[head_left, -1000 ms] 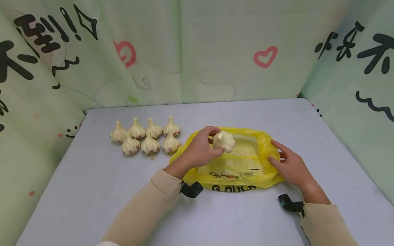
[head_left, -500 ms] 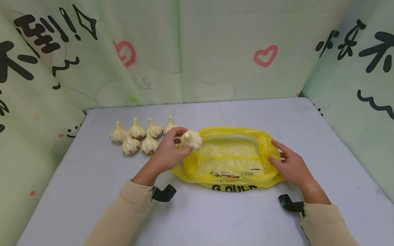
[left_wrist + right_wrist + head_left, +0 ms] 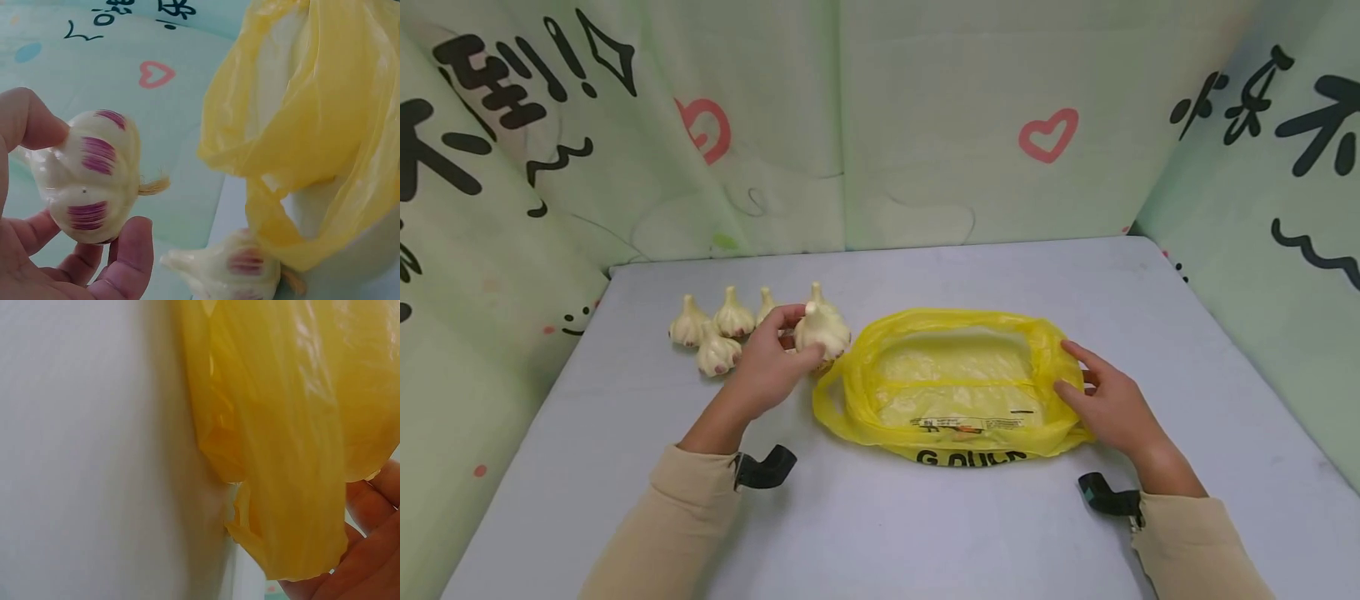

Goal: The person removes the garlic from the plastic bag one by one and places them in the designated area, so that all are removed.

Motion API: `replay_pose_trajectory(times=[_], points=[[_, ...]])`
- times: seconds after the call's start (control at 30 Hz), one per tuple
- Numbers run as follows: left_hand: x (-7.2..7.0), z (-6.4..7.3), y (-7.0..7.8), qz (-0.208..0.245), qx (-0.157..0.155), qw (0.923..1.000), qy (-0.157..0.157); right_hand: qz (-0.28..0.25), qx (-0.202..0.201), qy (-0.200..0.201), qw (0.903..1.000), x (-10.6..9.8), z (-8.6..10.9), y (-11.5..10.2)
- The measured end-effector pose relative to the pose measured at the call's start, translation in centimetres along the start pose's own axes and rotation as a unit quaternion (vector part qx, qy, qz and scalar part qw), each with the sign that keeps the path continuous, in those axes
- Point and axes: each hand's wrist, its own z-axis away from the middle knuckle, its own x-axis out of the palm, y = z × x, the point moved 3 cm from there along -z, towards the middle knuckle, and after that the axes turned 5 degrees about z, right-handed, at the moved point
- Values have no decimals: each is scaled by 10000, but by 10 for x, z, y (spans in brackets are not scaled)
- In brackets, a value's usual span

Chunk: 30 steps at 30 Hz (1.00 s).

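Note:
My left hand (image 3: 775, 358) pinches a garlic bulb (image 3: 822, 332) between thumb and fingers, just left of a yellow plastic bag (image 3: 917, 433). In the left wrist view, purple streaks mark the held bulb's cloves, and a rooty tuft sticks out of its end. Several more garlic bulbs (image 3: 718, 353) stand on the table behind and left of this hand, some partly hidden by it. The bag lies with its mouth spread wide. My right hand (image 3: 1108, 404) touches the bag's right side, thumb and fingers spread apart; in the right wrist view, the bag partly covers the fingers.
A white table (image 3: 925, 533) carries everything. A printed pale green curtain (image 3: 925, 125) encloses its back and sides. The bag's handle loop (image 3: 827, 404) sticks out at the left, close to the held bulb.
My left hand has moved left with the garlic bulb, from over the bag's mouth to beside the other bulbs. The right hand stays at the bag's right side.

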Motion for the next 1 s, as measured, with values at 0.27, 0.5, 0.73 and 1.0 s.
replay_pose_trajectory(times=[0.27,0.5,0.73,1.0], points=[[-24,6,-6,-48,-184,9995,262,24,-5,33,10000,0,-1,0],[-43,12,-18,-197,-244,9980,541,25,13,47,10000,1,-2,1],[-57,17,-27,5,-347,9969,704,30,66,35,10000,1,-1,1],[-78,21,-36,213,-368,9935,1060,32,77,13,10000,1,-1,0]])
